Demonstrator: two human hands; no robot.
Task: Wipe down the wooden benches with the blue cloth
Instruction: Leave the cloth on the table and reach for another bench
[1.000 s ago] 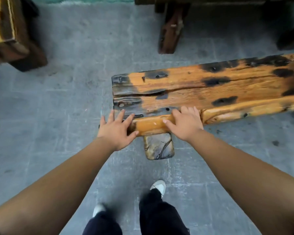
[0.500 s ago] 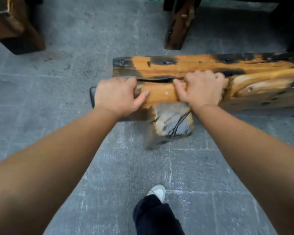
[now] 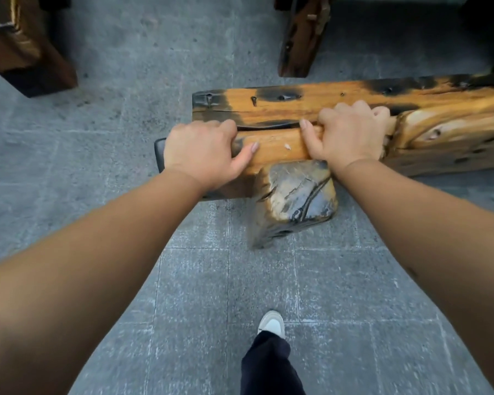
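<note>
A rough wooden bench (image 3: 303, 102), orange with charred black patches, runs from the centre to the right edge. Its near side is tipped up, and the thick leg (image 3: 290, 201) at its left end shows beneath the plank. My left hand (image 3: 203, 152) grips the near edge at the bench's left end, thumb along the front face. My right hand (image 3: 351, 135) grips the same edge a little to the right, fingers curled over the top. No blue cloth is in view.
A second dark wooden bench leg (image 3: 300, 38) stands behind the bench at the top. Another wooden block (image 3: 20, 44) sits at the top left. The floor is grey stone tile (image 3: 111, 89). My shoe (image 3: 271, 323) and dark trouser leg are below the bench.
Both hands went from resting on the bench's near edge to gripping it. The bench has tilted, its near side raised so the leg shows more. One foot has left the view.
</note>
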